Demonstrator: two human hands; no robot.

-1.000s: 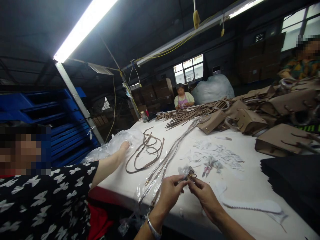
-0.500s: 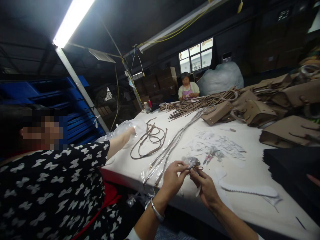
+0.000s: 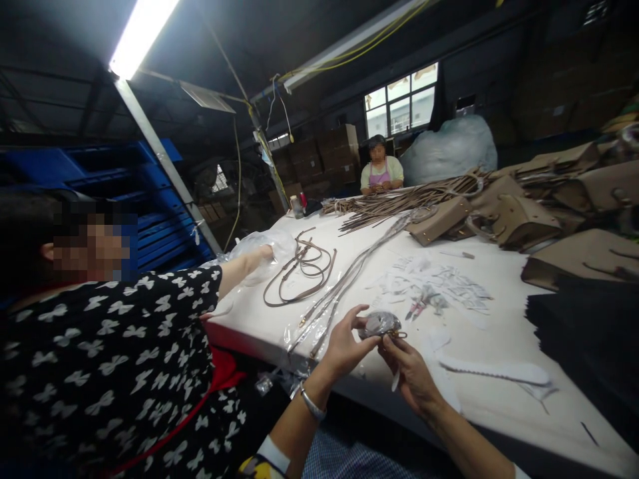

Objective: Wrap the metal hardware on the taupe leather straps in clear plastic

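A coiled strap wrapped in clear plastic (image 3: 383,323), with a brass-coloured metal clasp at its right end, is held up over the table edge. My left hand (image 3: 347,342) grips its left side between the thumb below and the raised fingers behind. My right hand (image 3: 407,369) pinches its lower right end by the clasp. Something small and white (image 3: 396,381) hangs below my right fingers; its kind is unclear. Left of my hands, long plastic-sleeved straps (image 3: 344,279) stretch across the table (image 3: 349,249). Small red-handled snips (image 3: 415,307) lie just beyond the coil.
A co-worker in a patterned top (image 3: 120,359) sits at left, one arm stretched to a clear plastic bag (image 3: 279,243). A loose brown strap (image 3: 299,303) lies nearby. White scraps (image 3: 449,286), bundled straps (image 3: 399,209) and taupe handbags (image 3: 526,223) cover the far right. Another person (image 3: 382,174) sits opposite.
My left fingers have lifted and opened wider around the coil, so more of its round shape shows. My right hand keeps its pinch. The whole view has shifted slightly.
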